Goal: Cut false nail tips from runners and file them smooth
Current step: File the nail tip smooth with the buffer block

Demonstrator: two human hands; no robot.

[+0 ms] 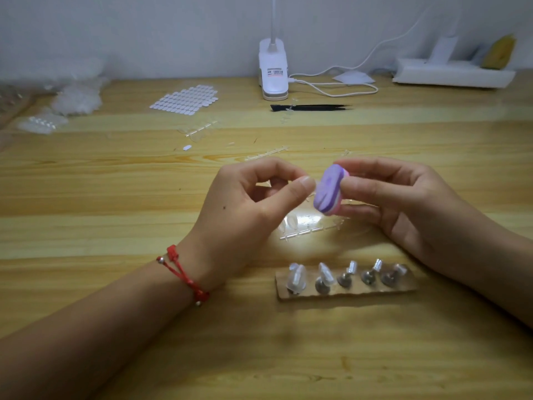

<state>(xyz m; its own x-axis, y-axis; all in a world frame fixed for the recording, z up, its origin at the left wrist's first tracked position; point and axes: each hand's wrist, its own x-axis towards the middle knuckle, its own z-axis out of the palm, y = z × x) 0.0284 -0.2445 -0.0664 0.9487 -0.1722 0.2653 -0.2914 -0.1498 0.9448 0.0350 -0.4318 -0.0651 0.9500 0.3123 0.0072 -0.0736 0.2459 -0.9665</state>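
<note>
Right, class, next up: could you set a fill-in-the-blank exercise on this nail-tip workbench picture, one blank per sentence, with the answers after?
1. The right hand holds a small buffer block whose near face is ___.
2. A ___ string bracelet sits on the left wrist.
3. The cardboard strip carries ___ small stands.
4. The ___ tweezers lie in front of the white clip lamp.

Answers: purple; red; five; black
</note>
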